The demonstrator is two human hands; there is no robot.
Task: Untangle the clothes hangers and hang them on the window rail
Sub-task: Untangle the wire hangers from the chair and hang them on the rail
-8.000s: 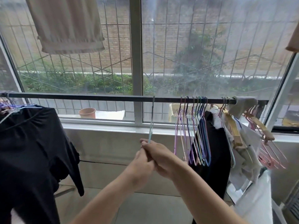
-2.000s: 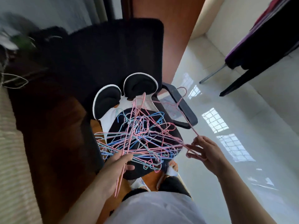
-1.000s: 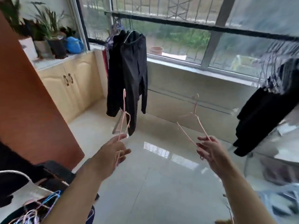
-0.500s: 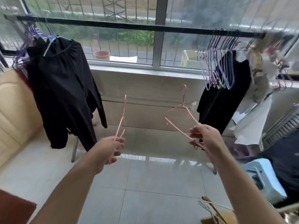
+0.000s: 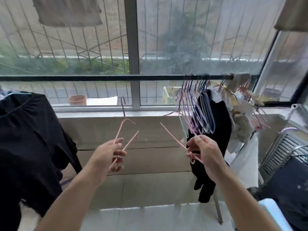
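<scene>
**Two pink hangers in hand below the window rail**

I am observing the left hand (image 5: 109, 154) gripping a pink wire hanger (image 5: 124, 130), fingers curled round its lower wires. The hanger is standing roughly upright, its hook pointing up, below the window rail (image 5: 100, 78) and not touching it.

The right hand (image 5: 202, 150) is pinching a second pink hanger (image 5: 173, 138) at one end; that hanger is tilting up and to the left, also below the rail and apart from it. The two hangers are sitting beside each other without touching.

On the rail, to the right of both hands, a bunch of hung hangers (image 5: 196, 104) in purple, blue and pink is hanging closely packed. Further right along the rail, a black garment (image 5: 215, 130) and a blurred cluster of pale items are hanging; I cannot tell what the pale items are. At the rail's left end a black shirt (image 5: 28, 139) is hanging.

Behind the rail, a terracotta pot (image 5: 77, 99) is sitting on the outer ledge.

I am finding no readable writing, brand or label anywhere in view.
</scene>
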